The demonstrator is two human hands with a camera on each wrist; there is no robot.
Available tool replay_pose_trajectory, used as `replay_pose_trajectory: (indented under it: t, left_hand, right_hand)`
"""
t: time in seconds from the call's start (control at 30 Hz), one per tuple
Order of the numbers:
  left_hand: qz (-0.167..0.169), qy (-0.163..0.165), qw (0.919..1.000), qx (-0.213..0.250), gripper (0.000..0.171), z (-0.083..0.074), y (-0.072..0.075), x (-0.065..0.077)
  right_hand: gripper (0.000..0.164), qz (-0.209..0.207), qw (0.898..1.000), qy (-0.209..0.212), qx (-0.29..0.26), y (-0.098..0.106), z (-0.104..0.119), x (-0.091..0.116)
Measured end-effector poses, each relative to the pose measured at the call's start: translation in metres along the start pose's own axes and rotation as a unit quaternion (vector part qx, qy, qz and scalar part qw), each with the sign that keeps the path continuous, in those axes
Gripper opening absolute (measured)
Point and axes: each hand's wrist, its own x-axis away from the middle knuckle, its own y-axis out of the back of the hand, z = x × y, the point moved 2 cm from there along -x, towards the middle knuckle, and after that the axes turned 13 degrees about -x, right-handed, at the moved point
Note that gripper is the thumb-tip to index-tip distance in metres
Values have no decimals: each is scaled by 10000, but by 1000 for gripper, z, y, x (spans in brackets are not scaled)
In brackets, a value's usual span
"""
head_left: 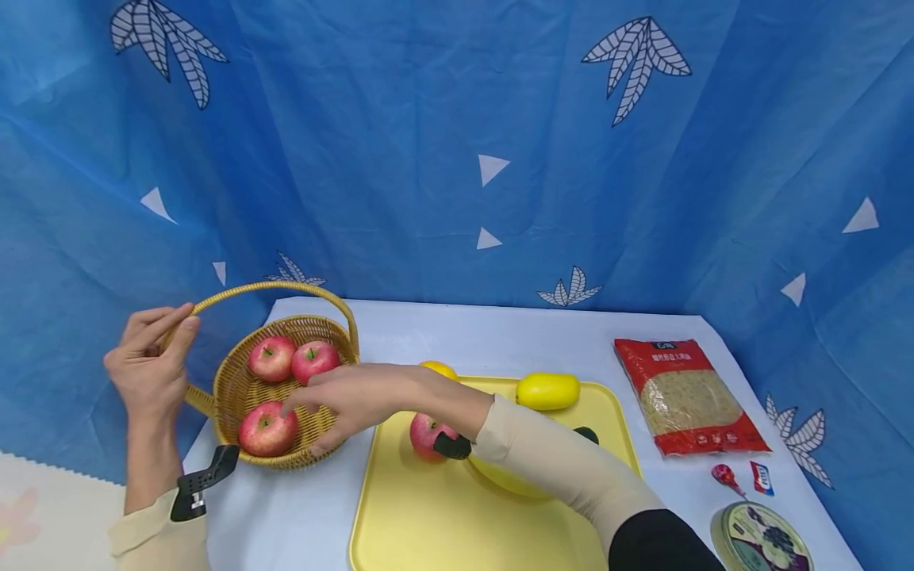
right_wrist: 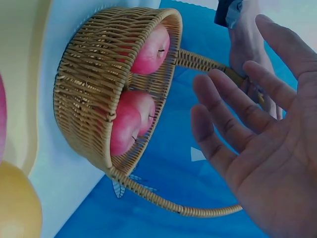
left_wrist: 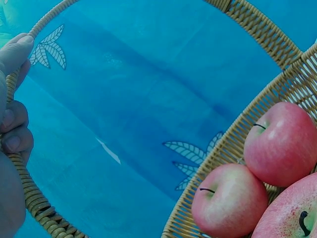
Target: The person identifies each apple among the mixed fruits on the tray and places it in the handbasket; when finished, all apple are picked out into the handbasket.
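Observation:
My left hand (head_left: 150,365) grips the arched handle (head_left: 286,285) of a round wicker basket (head_left: 223,400) at the left of the table. Inside the basket lie three red apples: two side by side at the back, the left one (head_left: 272,359) and the right one (head_left: 315,362), and a third apple (head_left: 267,429) at the front. Over the basket's right side reaches my right hand (head_left: 357,394), its fingertips close to the front apple in the head view. In the right wrist view its fingers are spread and the palm (right_wrist: 282,178) holds nothing.
Right of the basket is a yellow tray (head_left: 428,523) bearing another apple (head_left: 424,436) and a yellow oblong fruit (head_left: 548,391); my right forearm crosses above it. Farther right are a red bag (head_left: 689,396), a lollipop (head_left: 724,474), a small packet (head_left: 762,478) and a round tin (head_left: 767,539).

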Motion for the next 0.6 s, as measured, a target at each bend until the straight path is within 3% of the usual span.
replay_pose_trajectory:
  t: [0.23,0.6]
  left_hand:
    - [23,-25,10000,-18,20,1,-1,0]
    - [22,-5,10000,-63,20,4,0,-1]
  right_hand:
    - [62,-40,9999,160,41,-2,-4,22]
    - [63,-94,9960,194,-873,-4,-36,54]
